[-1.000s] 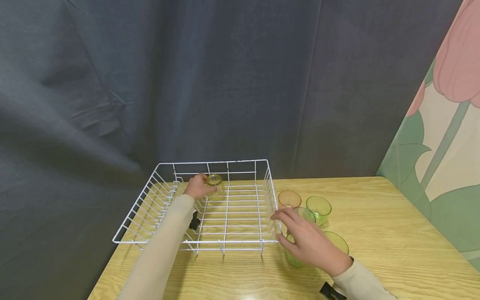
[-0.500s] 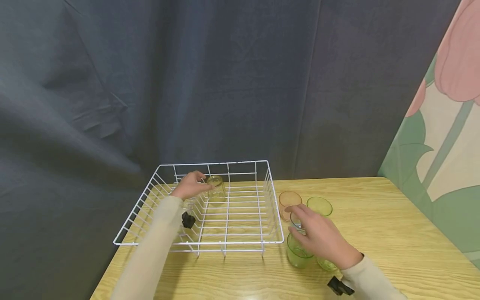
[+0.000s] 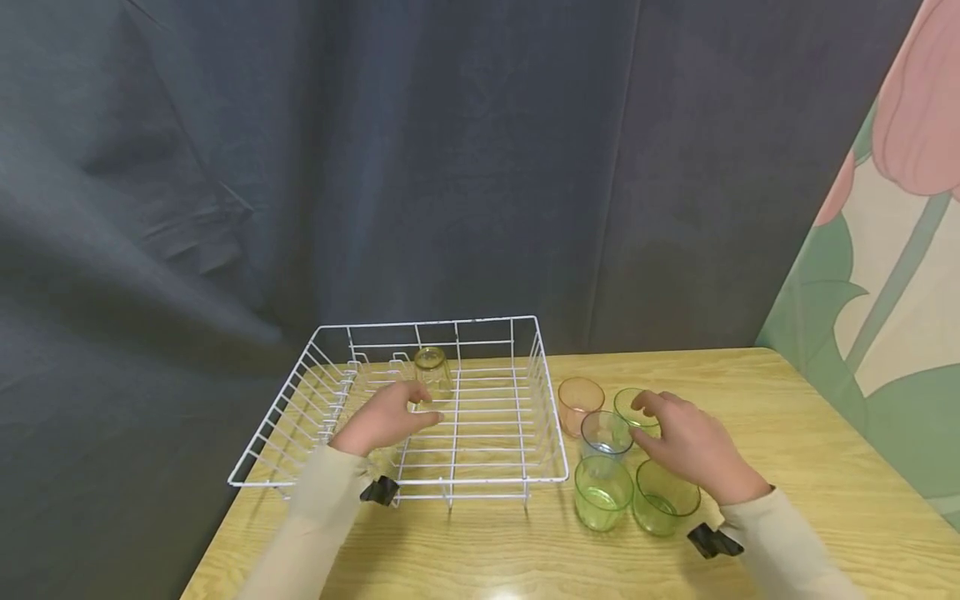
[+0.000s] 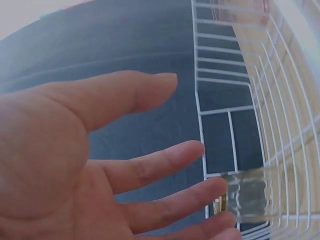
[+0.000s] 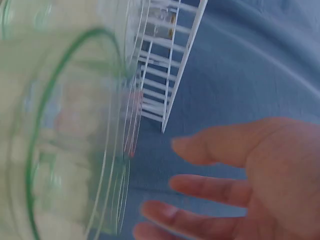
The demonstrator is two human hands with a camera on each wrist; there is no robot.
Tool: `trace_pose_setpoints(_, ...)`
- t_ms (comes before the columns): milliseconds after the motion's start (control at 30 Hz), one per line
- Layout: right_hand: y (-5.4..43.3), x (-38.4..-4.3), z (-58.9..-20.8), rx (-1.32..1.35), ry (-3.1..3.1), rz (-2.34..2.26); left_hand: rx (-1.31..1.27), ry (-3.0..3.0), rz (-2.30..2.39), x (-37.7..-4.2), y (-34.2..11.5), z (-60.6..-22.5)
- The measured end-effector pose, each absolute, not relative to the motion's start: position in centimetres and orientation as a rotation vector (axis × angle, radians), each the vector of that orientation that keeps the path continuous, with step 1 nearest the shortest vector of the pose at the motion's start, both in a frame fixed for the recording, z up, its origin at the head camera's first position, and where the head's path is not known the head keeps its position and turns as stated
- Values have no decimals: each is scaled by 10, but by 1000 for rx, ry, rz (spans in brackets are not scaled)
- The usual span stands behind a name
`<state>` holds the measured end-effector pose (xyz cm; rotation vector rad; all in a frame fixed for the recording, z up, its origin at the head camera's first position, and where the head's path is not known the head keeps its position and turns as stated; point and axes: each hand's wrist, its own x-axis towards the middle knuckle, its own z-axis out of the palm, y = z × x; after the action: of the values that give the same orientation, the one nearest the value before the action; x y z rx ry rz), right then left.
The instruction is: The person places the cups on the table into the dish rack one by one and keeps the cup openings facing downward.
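An upside-down amber-tinted glass (image 3: 432,377) stands near the back of the white wire dish rack (image 3: 487,481). My left hand (image 3: 388,415) hovers over the rack in front of that glass, fingers apart and holding nothing. In the left wrist view the glass (image 4: 250,195) shows just beyond the fingertips. My right hand (image 3: 693,442) is above the cluster of glasses, thumb and fingers spread over the far green glass (image 3: 628,407) and partly covering it. Nothing is in its grasp; in the right wrist view, green rims stand to the left of the fingers.
Upright on the wooden table (image 3: 810,467), right of the rack, are an orange glass (image 3: 581,408), a blue-rimmed glass (image 3: 606,442), and two green glasses nearer the front, left (image 3: 602,500) and right (image 3: 663,508). A dark curtain (image 3: 480,183) hangs behind.
My left hand has come away from the amber glass, first leftward, then toward the front. My right hand has moved right from the rack's edge to over the far green glass.
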<state>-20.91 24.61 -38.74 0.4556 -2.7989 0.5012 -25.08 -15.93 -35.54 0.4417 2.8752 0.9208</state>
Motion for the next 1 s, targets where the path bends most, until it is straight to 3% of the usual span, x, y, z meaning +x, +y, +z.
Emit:
trace_pose_setpoints(300, 270, -213, -388, 373, -3121, 533, 478, 2849, 960, -229, -149, -363)
trace_pose_setpoints(667, 290, -222, -398, 440, -3290, 966, 530, 2785, 1018, -222, -144, -367)
trace_pose_setpoints(1000, 296, -223, -402, 383, -3310, 941, 576, 2774, 1002, -215, -139, -372)
